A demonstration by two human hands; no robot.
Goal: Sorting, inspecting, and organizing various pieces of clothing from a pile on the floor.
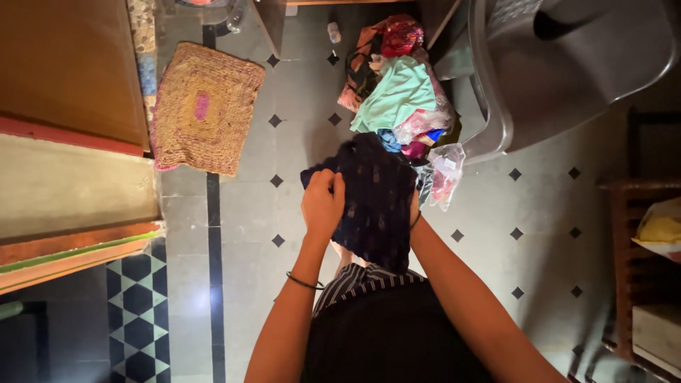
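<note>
1. Two hands hold up one dark navy garment [376, 202], a soft, limp cloth with a faint paler print, hanging in loose folds in front of the person's body.
2. Left hand [323, 202] is closed on the garment's upper left edge, fingers curled over the bunched cloth; a thin bangle [303, 282] circles that wrist.
3. Right hand [413, 208] is almost wholly hidden behind the cloth at its right edge; it seems to grip there, though the fingers cannot be seen. The hands are apart, with the garment's width between them.
4. Just beyond the hands lies a heap of clothes [397, 92] on the floor: a smooth mint-green piece on top, a shiny red-pink bundle at the far end, and blue and magenta scraps beneath.
5. Crinkled clear plastic bags [445, 174] lie at the near edge of the heap, just right of the garment.
6. Beyond and right of the hands stands a grey plastic basket [560, 71] with a smooth curved rim.
7. Well to the left of the hands lies a woven rectangular mat [204, 106], coarse, in tan with a pink centre.
8. Below everything is a tiled floor [269, 213], pale grey squares with small black diamonds at the corners.
</note>
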